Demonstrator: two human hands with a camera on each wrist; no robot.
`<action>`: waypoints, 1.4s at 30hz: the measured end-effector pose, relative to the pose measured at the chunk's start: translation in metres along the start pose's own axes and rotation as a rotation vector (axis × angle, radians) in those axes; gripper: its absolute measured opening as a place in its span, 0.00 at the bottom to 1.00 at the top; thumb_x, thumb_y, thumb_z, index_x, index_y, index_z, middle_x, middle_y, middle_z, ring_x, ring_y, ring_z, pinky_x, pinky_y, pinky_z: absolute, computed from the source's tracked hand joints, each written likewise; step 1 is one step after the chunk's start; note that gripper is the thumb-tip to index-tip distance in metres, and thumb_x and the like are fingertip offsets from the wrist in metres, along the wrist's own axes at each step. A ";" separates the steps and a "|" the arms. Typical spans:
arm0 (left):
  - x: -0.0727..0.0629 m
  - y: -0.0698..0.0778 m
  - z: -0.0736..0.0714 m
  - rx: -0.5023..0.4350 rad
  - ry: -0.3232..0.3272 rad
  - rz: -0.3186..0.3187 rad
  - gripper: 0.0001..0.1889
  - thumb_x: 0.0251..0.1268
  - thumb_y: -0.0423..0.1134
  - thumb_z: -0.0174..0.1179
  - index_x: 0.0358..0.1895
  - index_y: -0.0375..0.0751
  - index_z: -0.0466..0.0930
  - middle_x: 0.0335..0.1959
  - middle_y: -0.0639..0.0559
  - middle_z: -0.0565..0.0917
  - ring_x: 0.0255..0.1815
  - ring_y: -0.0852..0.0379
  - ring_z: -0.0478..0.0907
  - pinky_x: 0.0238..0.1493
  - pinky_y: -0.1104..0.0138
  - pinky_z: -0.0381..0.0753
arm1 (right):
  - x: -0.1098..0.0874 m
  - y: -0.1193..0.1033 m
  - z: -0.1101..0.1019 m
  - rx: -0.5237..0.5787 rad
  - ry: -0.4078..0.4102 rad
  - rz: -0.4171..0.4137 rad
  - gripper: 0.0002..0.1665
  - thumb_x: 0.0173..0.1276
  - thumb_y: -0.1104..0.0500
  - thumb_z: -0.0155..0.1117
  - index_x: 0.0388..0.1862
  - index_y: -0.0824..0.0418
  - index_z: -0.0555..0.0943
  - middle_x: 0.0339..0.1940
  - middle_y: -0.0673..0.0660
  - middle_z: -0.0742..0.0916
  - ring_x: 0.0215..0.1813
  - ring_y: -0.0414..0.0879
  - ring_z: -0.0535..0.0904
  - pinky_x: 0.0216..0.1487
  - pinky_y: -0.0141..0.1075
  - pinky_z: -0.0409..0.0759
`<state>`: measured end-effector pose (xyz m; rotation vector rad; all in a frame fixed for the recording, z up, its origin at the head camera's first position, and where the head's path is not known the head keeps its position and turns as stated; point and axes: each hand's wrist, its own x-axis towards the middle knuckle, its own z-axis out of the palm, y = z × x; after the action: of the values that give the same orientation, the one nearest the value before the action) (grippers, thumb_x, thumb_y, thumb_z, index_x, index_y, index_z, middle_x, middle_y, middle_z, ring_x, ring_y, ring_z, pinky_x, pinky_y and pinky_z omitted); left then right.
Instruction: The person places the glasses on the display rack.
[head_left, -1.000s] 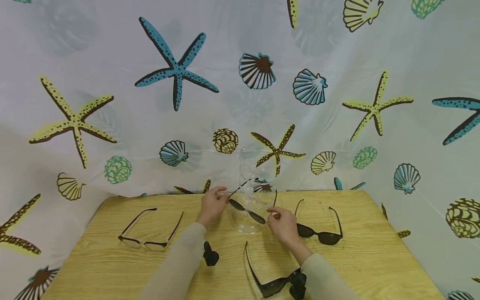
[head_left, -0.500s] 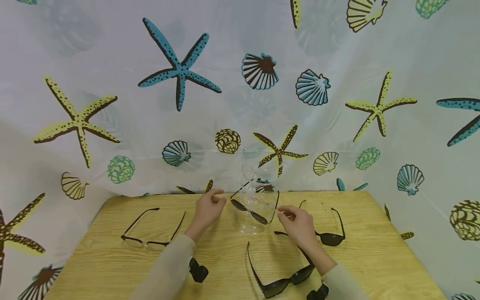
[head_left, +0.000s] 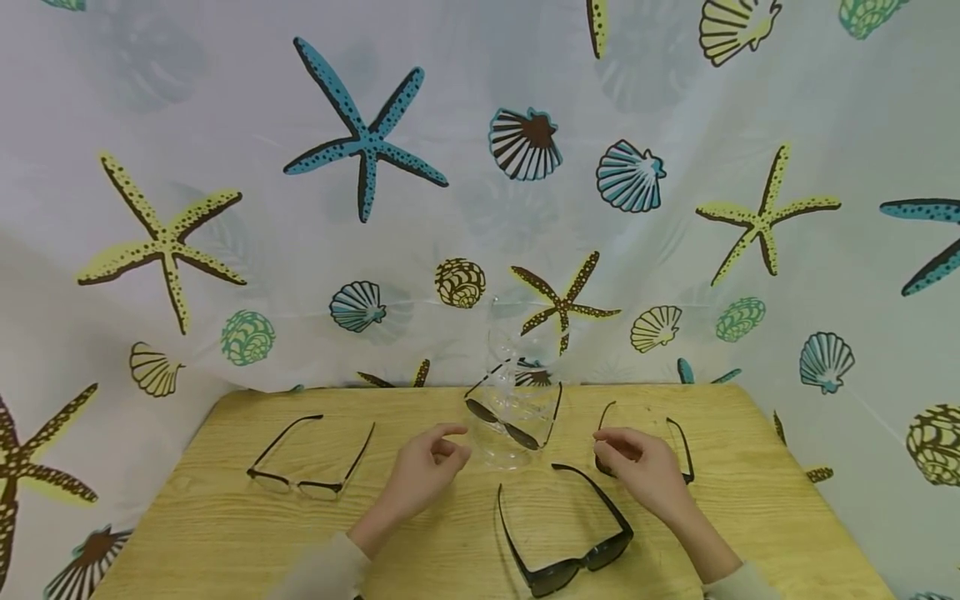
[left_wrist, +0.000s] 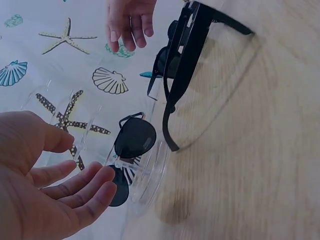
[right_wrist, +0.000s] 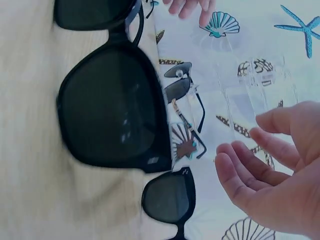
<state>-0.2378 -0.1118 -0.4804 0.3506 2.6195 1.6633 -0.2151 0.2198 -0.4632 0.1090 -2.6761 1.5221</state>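
Head view shows 2 hands raised over the bench (head_left: 187,542), neither gripping anything: the left hand (head_left: 429,468) is loosely curled just beside the clear stand (head_left: 501,459), and the right hand (head_left: 643,471) has bent, relaxed fingers in front of the folding-arm sunglasses (head_left: 689,477) at the person's right. The right wrist view shows bare fingertips too, with no pair between them; whether the left fingers brush the stand I cannot tell. Between the hands, thin-rimmed sunglasses (head_left: 480,410) sit on the stand, tilted down toward the right, their arms pointing back at the shell-printed cloth (head_left: 442,217). Nearer the person, large black sunglasses (head_left: 555,575) rest on the bench, arms unfolded and pointing away; to the left lie clear-lensed glasses (head_left: 322,489), also unfolded. I judge the step in hand to be a gap between placements of eyewear on the stand, with 1 pair up and 3 pairs off it. A next placement would seem to call for taking a pair by both sides, lifting it level and lowering it onto the stand without knocking the slanted pair, which perhaps needs straightening first.
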 end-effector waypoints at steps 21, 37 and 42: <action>-0.071 0.007 0.032 -0.134 -0.349 -0.054 0.27 0.77 0.41 0.65 0.73 0.35 0.74 0.42 0.42 0.92 0.42 0.50 0.90 0.46 0.57 0.88 | -0.029 0.045 -0.013 0.054 -0.264 -0.022 0.27 0.79 0.51 0.66 0.69 0.65 0.82 0.59 0.64 0.89 0.52 0.38 0.86 0.48 0.32 0.85; -0.088 0.005 0.058 -0.220 -0.440 -0.180 0.25 0.75 0.35 0.65 0.71 0.31 0.75 0.40 0.42 0.91 0.38 0.48 0.89 0.44 0.56 0.88 | -0.037 0.059 -0.011 0.102 -0.322 -0.022 0.25 0.80 0.53 0.65 0.69 0.64 0.82 0.62 0.69 0.87 0.50 0.40 0.87 0.46 0.32 0.85; -0.085 0.003 0.061 -0.214 -0.440 -0.202 0.24 0.75 0.34 0.65 0.70 0.31 0.76 0.40 0.44 0.90 0.39 0.46 0.90 0.45 0.55 0.89 | -0.038 0.062 -0.009 0.119 -0.316 -0.019 0.24 0.80 0.54 0.65 0.68 0.65 0.82 0.67 0.68 0.85 0.52 0.36 0.86 0.48 0.30 0.85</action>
<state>-0.1463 -0.0731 -0.5130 0.3783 2.0688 1.5670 -0.1825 0.2603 -0.5145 0.4136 -2.7994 1.7931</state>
